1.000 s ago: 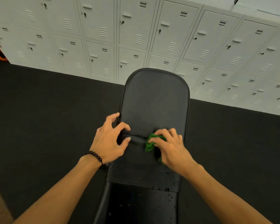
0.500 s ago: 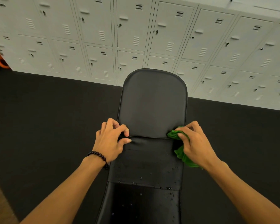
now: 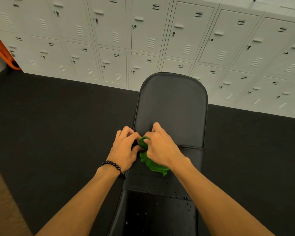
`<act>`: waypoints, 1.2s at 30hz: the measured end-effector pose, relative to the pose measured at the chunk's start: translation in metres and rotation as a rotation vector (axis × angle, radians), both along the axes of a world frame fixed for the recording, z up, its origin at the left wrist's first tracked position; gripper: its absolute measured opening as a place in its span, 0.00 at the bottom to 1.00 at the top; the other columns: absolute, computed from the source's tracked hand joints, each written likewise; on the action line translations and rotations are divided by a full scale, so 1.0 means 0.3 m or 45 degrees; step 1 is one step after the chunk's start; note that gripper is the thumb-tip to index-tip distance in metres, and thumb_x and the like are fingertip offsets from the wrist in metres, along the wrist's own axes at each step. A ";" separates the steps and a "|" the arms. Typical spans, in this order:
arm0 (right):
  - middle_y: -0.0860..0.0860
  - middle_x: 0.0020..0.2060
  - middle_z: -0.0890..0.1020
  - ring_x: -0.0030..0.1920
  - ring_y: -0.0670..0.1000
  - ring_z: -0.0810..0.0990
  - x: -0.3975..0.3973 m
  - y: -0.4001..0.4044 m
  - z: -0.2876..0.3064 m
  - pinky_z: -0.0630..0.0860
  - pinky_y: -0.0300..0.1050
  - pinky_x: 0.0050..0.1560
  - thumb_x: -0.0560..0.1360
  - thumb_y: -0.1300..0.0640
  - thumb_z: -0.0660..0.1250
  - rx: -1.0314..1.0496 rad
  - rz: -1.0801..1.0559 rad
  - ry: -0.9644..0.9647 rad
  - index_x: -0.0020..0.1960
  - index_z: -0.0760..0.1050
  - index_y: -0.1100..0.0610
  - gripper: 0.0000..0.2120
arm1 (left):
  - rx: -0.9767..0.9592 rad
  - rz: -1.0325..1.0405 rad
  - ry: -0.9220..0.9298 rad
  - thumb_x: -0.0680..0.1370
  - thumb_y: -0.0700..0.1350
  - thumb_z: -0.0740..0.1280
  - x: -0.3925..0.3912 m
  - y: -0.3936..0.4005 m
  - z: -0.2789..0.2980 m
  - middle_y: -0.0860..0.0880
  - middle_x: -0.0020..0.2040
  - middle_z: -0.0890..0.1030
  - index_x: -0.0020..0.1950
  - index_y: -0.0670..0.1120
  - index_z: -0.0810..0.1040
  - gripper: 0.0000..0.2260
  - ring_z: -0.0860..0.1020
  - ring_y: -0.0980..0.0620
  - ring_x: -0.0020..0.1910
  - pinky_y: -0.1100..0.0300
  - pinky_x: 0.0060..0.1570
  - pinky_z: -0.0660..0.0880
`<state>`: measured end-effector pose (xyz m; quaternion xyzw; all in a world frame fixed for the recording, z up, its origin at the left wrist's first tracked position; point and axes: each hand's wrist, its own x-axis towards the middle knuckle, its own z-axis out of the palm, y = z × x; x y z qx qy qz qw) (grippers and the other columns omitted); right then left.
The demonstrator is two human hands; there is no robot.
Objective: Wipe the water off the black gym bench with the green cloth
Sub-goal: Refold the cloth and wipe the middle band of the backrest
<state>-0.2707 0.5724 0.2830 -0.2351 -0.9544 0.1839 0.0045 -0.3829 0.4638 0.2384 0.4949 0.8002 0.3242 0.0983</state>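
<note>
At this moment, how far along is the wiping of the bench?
The far black padded backrest looks dry. The right hand presses the crumpled green cloth at the seam; the left hand sits beside it. Water droplets remain on the near pad.

Both your forearms are bare, no sleeves in view. Your left wrist has a bracelet (image 3: pixel 113 166) of round dark glossy beads, one strand. Your left hand (image 3: pixel 124 150) and right hand (image 3: pixel 162 149) are bare: no gloves, rings or watch showing.
</note>
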 end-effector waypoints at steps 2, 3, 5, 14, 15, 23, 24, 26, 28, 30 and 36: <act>0.50 0.48 0.67 0.49 0.55 0.71 0.039 0.004 -0.002 0.74 0.52 0.48 0.80 0.57 0.60 -0.016 -0.015 -0.015 0.51 0.76 0.56 0.06 | -0.002 -0.047 -0.027 0.73 0.40 0.71 -0.003 -0.008 0.008 0.57 0.50 0.69 0.47 0.51 0.75 0.09 0.66 0.55 0.51 0.69 0.46 0.64; 0.50 0.49 0.66 0.49 0.55 0.72 0.060 0.007 0.002 0.72 0.50 0.48 0.81 0.57 0.60 -0.008 -0.019 -0.041 0.54 0.76 0.57 0.08 | 0.009 -0.045 -0.071 0.73 0.40 0.71 -0.002 -0.011 0.010 0.58 0.49 0.69 0.46 0.52 0.74 0.09 0.67 0.55 0.51 0.70 0.46 0.64; 0.50 0.49 0.64 0.50 0.56 0.72 0.091 0.019 0.015 0.67 0.45 0.48 0.82 0.56 0.59 0.035 -0.005 -0.085 0.57 0.76 0.58 0.09 | 0.044 0.029 -0.194 0.74 0.40 0.68 0.008 -0.008 0.021 0.59 0.47 0.70 0.44 0.52 0.74 0.08 0.68 0.55 0.49 0.70 0.45 0.64; 0.50 0.47 0.68 0.50 0.57 0.75 0.302 0.222 0.090 0.73 0.53 0.52 0.82 0.55 0.60 0.093 -0.076 -0.387 0.49 0.77 0.55 0.08 | 0.168 0.478 -0.651 0.74 0.49 0.74 0.058 0.056 0.003 0.51 0.53 0.68 0.54 0.49 0.68 0.17 0.72 0.54 0.49 0.71 0.44 0.67; 0.49 0.46 0.68 0.50 0.56 0.75 0.327 0.245 0.099 0.73 0.51 0.53 0.82 0.55 0.60 0.091 -0.081 -0.423 0.50 0.77 0.54 0.08 | 0.168 0.502 -0.775 0.74 0.50 0.74 0.060 0.049 -0.007 0.50 0.57 0.67 0.59 0.50 0.67 0.20 0.71 0.54 0.52 0.70 0.47 0.67; 0.49 0.43 0.72 0.51 0.58 0.78 0.265 0.182 0.095 0.74 0.51 0.55 0.80 0.55 0.63 0.041 -0.152 -0.300 0.49 0.80 0.56 0.08 | 0.142 0.480 -1.009 0.82 0.57 0.59 0.114 0.047 -0.060 0.53 0.61 0.71 0.75 0.48 0.61 0.25 0.70 0.55 0.60 0.61 0.56 0.66; 0.51 0.44 0.74 0.51 0.59 0.78 0.222 0.139 0.082 0.74 0.51 0.55 0.79 0.55 0.63 0.014 -0.161 -0.217 0.50 0.81 0.55 0.08 | 0.150 0.506 -0.995 0.82 0.57 0.58 0.117 0.050 -0.070 0.52 0.64 0.72 0.75 0.48 0.61 0.24 0.71 0.54 0.60 0.59 0.58 0.68; 0.54 0.48 0.77 0.53 0.59 0.78 0.110 0.045 0.063 0.75 0.51 0.55 0.79 0.55 0.64 -0.069 -0.182 -0.061 0.53 0.80 0.54 0.08 | 0.155 0.557 -0.978 0.82 0.59 0.56 0.116 0.058 -0.098 0.50 0.65 0.73 0.74 0.51 0.62 0.23 0.73 0.51 0.61 0.51 0.62 0.70; 0.54 0.51 0.78 0.53 0.58 0.77 -0.002 -0.030 0.057 0.74 0.49 0.51 0.79 0.56 0.65 -0.129 -0.224 0.035 0.55 0.77 0.55 0.07 | 0.186 0.575 -0.997 0.80 0.64 0.55 0.115 0.061 -0.115 0.48 0.64 0.75 0.72 0.55 0.63 0.23 0.75 0.48 0.60 0.45 0.60 0.73; 0.55 0.52 0.78 0.53 0.58 0.77 -0.059 -0.061 0.064 0.71 0.47 0.47 0.78 0.58 0.66 -0.128 -0.305 0.036 0.56 0.75 0.58 0.07 | 0.232 0.595 -1.033 0.75 0.71 0.54 0.110 0.063 -0.142 0.46 0.61 0.76 0.70 0.57 0.64 0.28 0.77 0.45 0.59 0.41 0.58 0.74; 0.55 0.52 0.77 0.53 0.60 0.77 0.089 0.020 0.062 0.70 0.47 0.45 0.78 0.58 0.65 -0.138 -0.430 -0.049 0.51 0.76 0.58 0.04 | 0.242 0.645 -0.889 0.76 0.65 0.50 0.137 0.076 -0.103 0.50 0.63 0.72 0.73 0.47 0.66 0.32 0.70 0.54 0.58 0.57 0.57 0.65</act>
